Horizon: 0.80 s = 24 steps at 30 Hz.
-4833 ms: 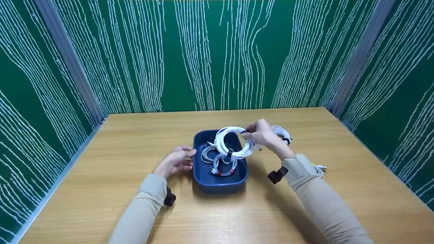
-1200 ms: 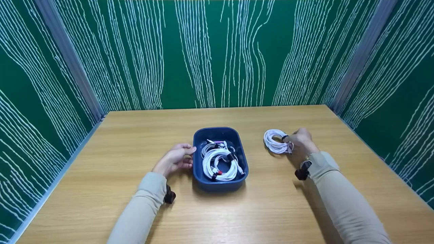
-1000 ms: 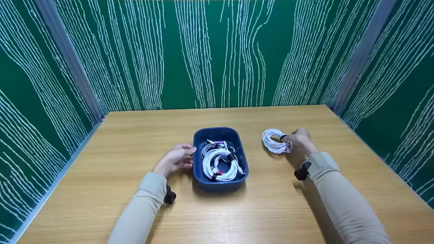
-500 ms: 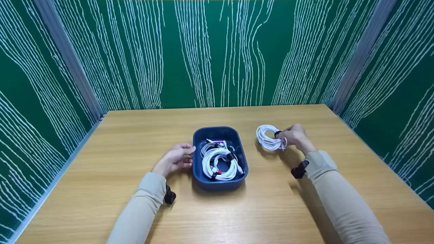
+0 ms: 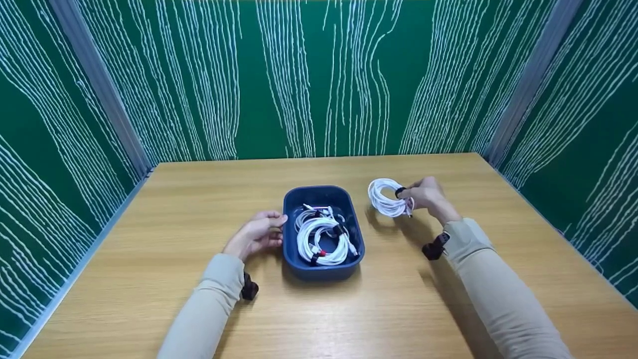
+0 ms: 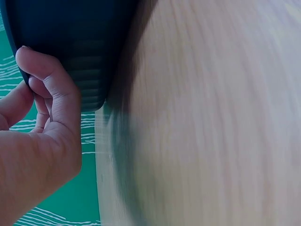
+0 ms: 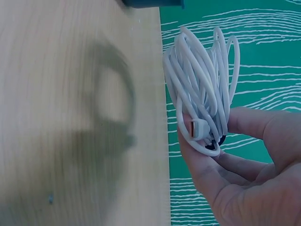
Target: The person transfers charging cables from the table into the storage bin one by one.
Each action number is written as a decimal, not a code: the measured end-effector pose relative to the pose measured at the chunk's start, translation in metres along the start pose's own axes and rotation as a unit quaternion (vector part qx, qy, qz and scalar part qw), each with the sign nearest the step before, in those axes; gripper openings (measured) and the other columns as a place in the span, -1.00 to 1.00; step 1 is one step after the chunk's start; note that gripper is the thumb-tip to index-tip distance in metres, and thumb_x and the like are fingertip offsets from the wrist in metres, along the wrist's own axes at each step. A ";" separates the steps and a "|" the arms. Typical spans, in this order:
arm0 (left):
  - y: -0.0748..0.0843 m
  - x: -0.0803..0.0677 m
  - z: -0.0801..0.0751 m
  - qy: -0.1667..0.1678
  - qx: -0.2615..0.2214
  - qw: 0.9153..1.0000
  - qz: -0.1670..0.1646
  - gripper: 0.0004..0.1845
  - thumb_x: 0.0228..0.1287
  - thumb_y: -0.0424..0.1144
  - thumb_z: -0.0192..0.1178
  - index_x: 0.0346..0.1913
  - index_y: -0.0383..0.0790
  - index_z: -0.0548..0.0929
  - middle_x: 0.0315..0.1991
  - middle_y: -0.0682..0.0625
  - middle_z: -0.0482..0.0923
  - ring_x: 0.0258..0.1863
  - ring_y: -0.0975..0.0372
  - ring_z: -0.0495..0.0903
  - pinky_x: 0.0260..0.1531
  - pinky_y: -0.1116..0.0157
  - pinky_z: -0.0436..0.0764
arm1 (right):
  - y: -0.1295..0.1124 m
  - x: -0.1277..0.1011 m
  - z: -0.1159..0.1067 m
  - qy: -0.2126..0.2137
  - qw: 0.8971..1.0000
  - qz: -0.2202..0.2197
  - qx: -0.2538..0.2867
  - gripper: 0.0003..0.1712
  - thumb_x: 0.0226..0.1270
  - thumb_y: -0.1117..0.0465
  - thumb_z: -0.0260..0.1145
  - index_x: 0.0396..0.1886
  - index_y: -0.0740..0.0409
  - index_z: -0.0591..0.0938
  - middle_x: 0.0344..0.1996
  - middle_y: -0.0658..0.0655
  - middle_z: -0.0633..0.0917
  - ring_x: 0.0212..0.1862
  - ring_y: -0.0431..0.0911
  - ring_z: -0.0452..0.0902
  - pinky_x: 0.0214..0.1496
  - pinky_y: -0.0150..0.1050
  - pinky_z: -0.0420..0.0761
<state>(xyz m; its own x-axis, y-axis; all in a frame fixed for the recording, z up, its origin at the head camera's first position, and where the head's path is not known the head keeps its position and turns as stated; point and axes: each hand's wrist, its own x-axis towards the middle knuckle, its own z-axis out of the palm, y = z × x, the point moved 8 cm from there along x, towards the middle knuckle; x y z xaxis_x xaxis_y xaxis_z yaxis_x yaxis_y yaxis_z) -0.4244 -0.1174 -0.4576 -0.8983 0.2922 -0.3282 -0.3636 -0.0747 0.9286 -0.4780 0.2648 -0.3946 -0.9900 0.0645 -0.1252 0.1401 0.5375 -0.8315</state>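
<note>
In the head view my right hand (image 5: 423, 194) pinches a coiled white USB cable (image 5: 381, 204) by its black tie, holding it above the table to the right of the bin. The cable's loops and its flat metal plug (image 7: 200, 128) show close up in the right wrist view. My left hand (image 5: 256, 234) grips the left rim of a dark blue plastic bin (image 5: 324, 273), thumb at the edge and fingers against the outer wall (image 6: 87, 61). Inside the bin a thick white cable coil (image 5: 305, 244) with black ties lies over thinner grey cables (image 5: 302, 219).
The bin stands on a wooden table (image 5: 209, 199) near its middle. Green panels with white wavy lines (image 5: 319, 75) border the table at the back and both sides. The raised coil casts a shadow (image 7: 113, 89) on the tabletop.
The thick white coil, earlier in my right hand, now lies in the bin. My right hand has since lifted the other white cable off the table and moved it left. My left hand stays put.
</note>
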 end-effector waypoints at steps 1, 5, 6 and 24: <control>0.000 0.000 0.000 0.000 0.000 1.000 0.000 -0.88 0.45 -0.29 0.03 -0.32 -0.13 0.42 -0.57 0.08 0.43 -0.59 0.26 0.43 -0.56 0.39 0.49 | -0.001 0.000 0.001 -0.001 1.000 -0.003 0.003 -0.54 0.13 0.25 0.39 -0.03 0.46 0.60 -0.65 -0.12 0.61 -0.54 -0.29 0.54 -0.40 -0.38 0.64; 0.000 0.000 0.000 0.004 -0.001 1.000 -0.002 -0.88 0.44 -0.29 0.04 -0.32 -0.12 0.41 -0.56 0.09 0.43 -0.59 0.26 0.43 -0.55 0.39 0.49 | -0.006 -0.001 0.005 -0.005 1.000 -0.010 0.010 -0.55 0.14 0.28 0.38 -0.02 0.49 0.59 -0.62 -0.10 0.61 -0.53 -0.29 0.54 -0.43 -0.40 0.63; 0.000 0.000 0.000 0.004 -0.001 1.000 -0.002 -0.88 0.44 -0.29 0.04 -0.32 -0.12 0.41 -0.56 0.09 0.43 -0.59 0.26 0.43 -0.55 0.39 0.49 | -0.007 -0.001 0.006 -0.005 1.000 -0.010 0.010 -0.54 0.14 0.28 0.38 -0.01 0.49 0.58 -0.60 -0.09 0.61 -0.52 -0.28 0.54 -0.43 -0.41 0.62; -0.001 0.002 -0.002 -0.002 0.015 1.000 0.006 -0.88 0.44 -0.28 0.03 -0.32 -0.12 0.42 -0.56 0.08 0.43 -0.58 0.27 0.43 -0.55 0.39 0.51 | -0.036 -0.005 0.029 -0.030 0.999 -0.018 0.033 -0.61 0.15 0.32 0.36 -0.06 0.48 0.57 -0.59 -0.06 0.59 -0.56 -0.28 0.53 -0.43 -0.40 0.65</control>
<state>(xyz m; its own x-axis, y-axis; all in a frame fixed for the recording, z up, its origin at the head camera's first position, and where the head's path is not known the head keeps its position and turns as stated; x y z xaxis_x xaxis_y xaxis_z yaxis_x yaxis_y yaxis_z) -0.4264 -0.1186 -0.4598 -0.9015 0.2958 -0.3158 -0.3448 -0.0500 0.9373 -0.4778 0.2202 -0.3798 -0.9921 -0.0052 -0.1257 0.1076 0.4821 -0.8695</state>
